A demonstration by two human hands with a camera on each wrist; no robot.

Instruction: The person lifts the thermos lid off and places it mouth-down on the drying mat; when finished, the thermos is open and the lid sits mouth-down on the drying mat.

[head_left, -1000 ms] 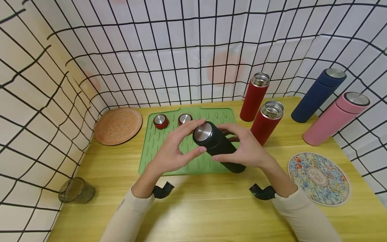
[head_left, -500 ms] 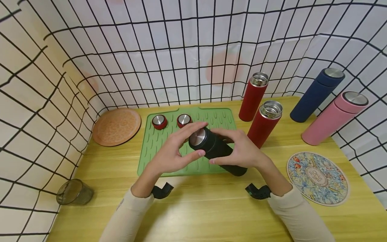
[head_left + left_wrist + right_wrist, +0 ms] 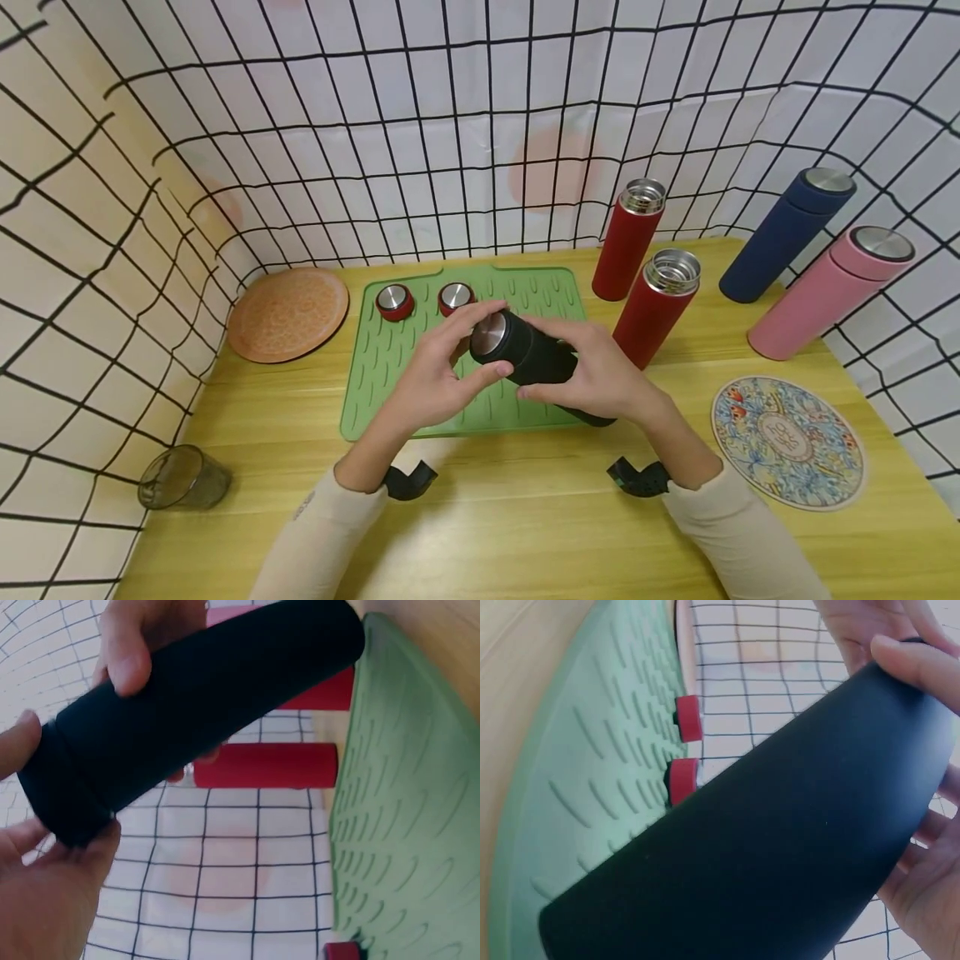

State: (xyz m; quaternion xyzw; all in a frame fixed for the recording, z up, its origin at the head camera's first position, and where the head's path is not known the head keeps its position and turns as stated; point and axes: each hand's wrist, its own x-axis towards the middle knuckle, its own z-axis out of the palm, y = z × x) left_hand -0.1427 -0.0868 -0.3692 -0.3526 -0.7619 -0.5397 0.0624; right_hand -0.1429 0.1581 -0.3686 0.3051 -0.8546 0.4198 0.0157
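A black bottle (image 3: pixel 546 360) is held tilted over the green mat (image 3: pixel 375 392), its silver-topped lid (image 3: pixel 489 335) toward the left. Fingers and thumb of the left hand (image 3: pixel 438 375) grip the lid from both sides. Around the bottle's body curls the right hand (image 3: pixel 600 371), thumb in front and fingers behind. In the left wrist view the bottle (image 3: pixel 202 697) shows a seam below its lid (image 3: pixel 64 780); in the right wrist view its base end lies low at the left, near the mat (image 3: pixel 555 787).
Two red lids (image 3: pixel 394 302) (image 3: pixel 456 297) sit on the mat. Two red bottles without lids (image 3: pixel 627 246) (image 3: pixel 654 317) stand to its right, then a blue bottle (image 3: pixel 783 237) and a pink one (image 3: pixel 828 296). A patterned disc (image 3: pixel 787 442), an orange plate (image 3: pixel 288 315) and a glass (image 3: pixel 186 477) lie around.
The bottle and both hands have shifted slightly left since the first frame, and the bottle leans over more. Its lid end has turned further toward the left. Both hands keep their hold.
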